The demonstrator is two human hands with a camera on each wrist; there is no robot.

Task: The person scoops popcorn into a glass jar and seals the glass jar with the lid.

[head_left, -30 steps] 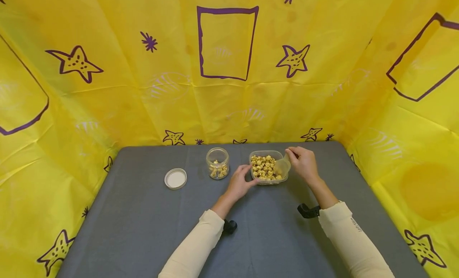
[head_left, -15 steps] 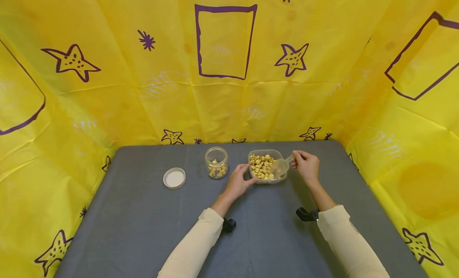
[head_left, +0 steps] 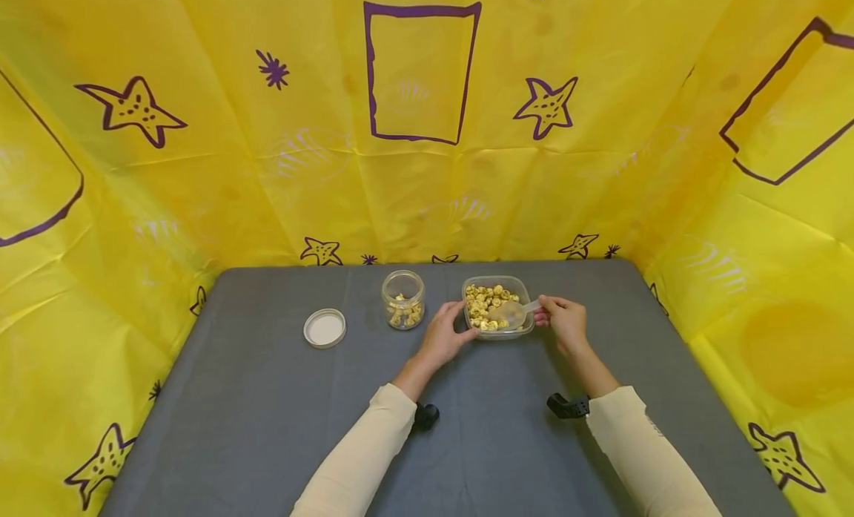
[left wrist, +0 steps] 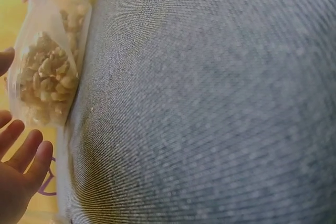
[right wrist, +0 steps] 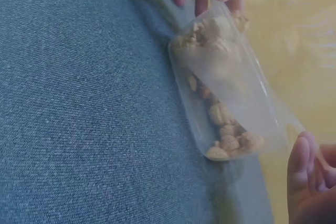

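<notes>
A clear plastic container (head_left: 500, 337) of caramel popcorn (head_left: 489, 294) sits towards the back of the table. My left hand (head_left: 442, 337) rests against its left end, fingers fairly straight at the side and thumb by the front corner. With my right hand (head_left: 564, 321) I pinch the handle of a translucent plastic scoop (head_left: 510, 315). The scoop's bowl lies low among the popcorn, tilted to the left. In the right wrist view the scoop (right wrist: 231, 87) covers part of the popcorn, and pieces show below it. How much popcorn it holds is hard to tell.
Left of the container stands an open clear jar (head_left: 403, 302) with some popcorn at its bottom. A round lid (head_left: 325, 328) with a white inside lies farther left on the grey table (head_left: 267, 420). Yellow patterned cloth (head_left: 427, 205) surrounds the back and sides.
My right hand has lowered and turned, swinging the scoop from upright at the container's right end to a flatter angle over its middle. My left hand stays at the container.
</notes>
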